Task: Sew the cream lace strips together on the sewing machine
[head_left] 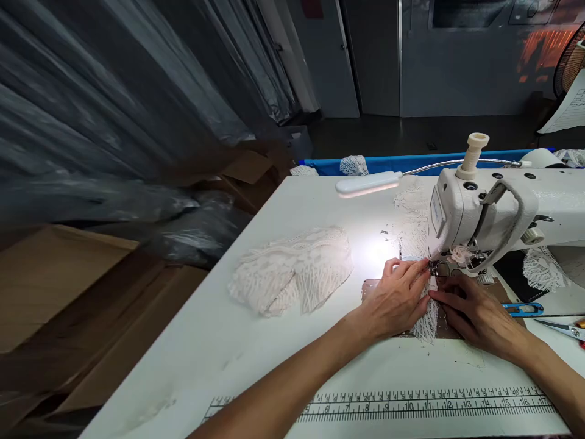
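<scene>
White lace fabric (427,320) lies under the presser foot of a white sewing machine (461,210). My left hand (400,296) rests flat on the lace just left of the needle, fingers stretched toward the foot. On the other side, my right hand (468,308) pinches the lace edge between thumb and forefinger, close in front of the foot. More lace (411,213) trails out behind the needle. A separate folded lace piece (297,268) lies to the left on the white table (214,347).
A lamp (369,183) on a bendy neck lights the sewing area. Blue thread snips (523,309) and scissors (564,329) lie at right. A printed ruler (425,405) runs along the front edge. Cardboard boxes (59,280) stand left of the table.
</scene>
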A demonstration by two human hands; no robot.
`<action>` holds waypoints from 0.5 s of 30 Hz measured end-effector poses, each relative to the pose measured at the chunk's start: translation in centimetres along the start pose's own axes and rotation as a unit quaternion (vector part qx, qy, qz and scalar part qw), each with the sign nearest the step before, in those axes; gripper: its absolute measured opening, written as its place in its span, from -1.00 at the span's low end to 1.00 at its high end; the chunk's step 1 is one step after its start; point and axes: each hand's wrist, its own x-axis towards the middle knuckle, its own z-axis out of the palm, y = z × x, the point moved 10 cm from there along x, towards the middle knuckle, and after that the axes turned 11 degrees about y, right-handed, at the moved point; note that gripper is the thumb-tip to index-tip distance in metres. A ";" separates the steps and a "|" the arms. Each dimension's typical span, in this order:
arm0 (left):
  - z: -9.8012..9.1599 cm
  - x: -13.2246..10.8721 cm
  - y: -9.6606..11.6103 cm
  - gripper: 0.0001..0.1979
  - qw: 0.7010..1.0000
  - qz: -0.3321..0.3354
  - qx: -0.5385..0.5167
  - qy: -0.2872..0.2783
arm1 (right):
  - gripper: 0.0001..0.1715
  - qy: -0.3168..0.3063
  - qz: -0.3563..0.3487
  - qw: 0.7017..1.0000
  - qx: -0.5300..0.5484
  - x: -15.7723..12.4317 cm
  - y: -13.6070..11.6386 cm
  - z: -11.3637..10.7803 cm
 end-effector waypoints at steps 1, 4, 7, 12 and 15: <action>-0.3 0.1 0.2 -0.67 1.000 0.007 0.002 0.018 | -0.63 -0.001 0.002 1.000 -0.003 0.0 0.0 0.0; -1.2 0.1 1.1 -0.77 0.996 0.044 -0.015 0.070 | -0.62 -0.012 0.000 1.000 -0.018 0.2 -0.2 0.0; -1.8 0.2 1.2 -0.80 0.995 0.051 -0.033 0.083 | -0.59 -0.034 0.001 0.999 -0.025 0.1 -0.2 0.4; -1.7 0.3 1.1 -0.77 0.998 0.046 -0.023 0.044 | -0.55 -0.048 0.011 0.998 -0.039 -0.1 0.2 0.9; -1.5 0.4 0.9 -0.76 0.998 0.040 -0.004 0.038 | -0.54 -0.049 0.012 0.998 -0.050 -0.1 0.5 1.3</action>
